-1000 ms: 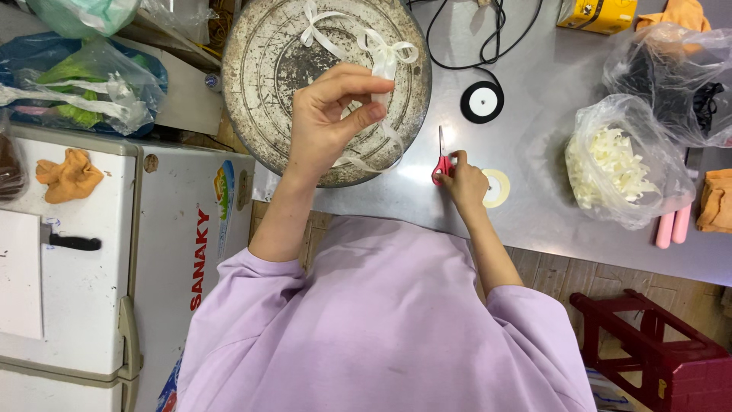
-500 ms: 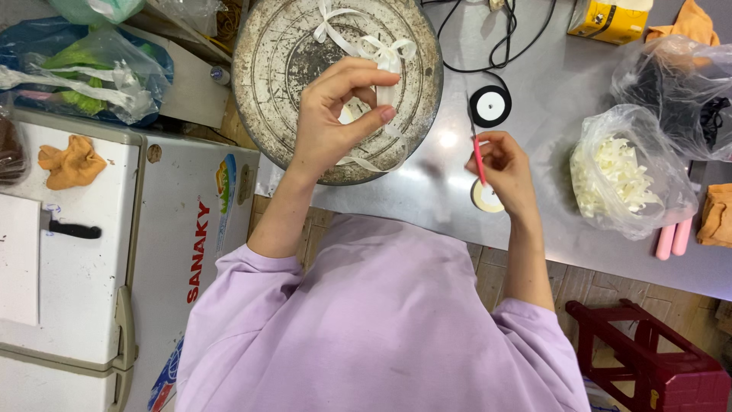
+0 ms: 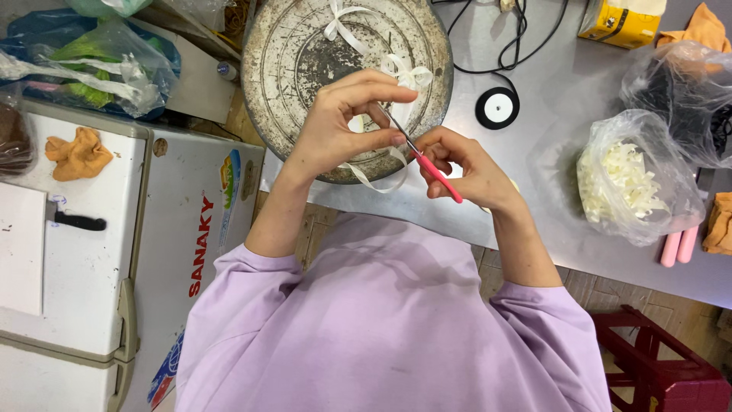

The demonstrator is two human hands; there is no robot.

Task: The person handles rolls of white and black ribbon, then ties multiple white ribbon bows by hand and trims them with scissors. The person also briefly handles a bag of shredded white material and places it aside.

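Note:
My left hand (image 3: 343,126) pinches a piece of white ribbon (image 3: 374,179) over a round worn metal tray (image 3: 290,61). My right hand (image 3: 465,172) holds small scissors with pink handles (image 3: 435,172), their blades pointing up-left and meeting the ribbon at my left fingertips. Two finished white ribbon bows (image 3: 339,19) lie on the tray, one at its far edge, one (image 3: 408,75) right beside my left fingers. A loop of the ribbon hangs below my left hand over the tray's near rim.
A spool of white ribbon (image 3: 497,107) sits on the grey table (image 3: 564,229). A clear bag of white bows (image 3: 629,179), a dark bag (image 3: 686,84), a yellow box (image 3: 619,24), black cable (image 3: 526,38), pink sticks (image 3: 679,246). A white chest freezer (image 3: 114,252) stands left, a red stool (image 3: 656,366) lower right.
My right hand lifted the scissors from the table and brought them left to the ribbon in my left hand. My left hand lowered slightly over the tray.

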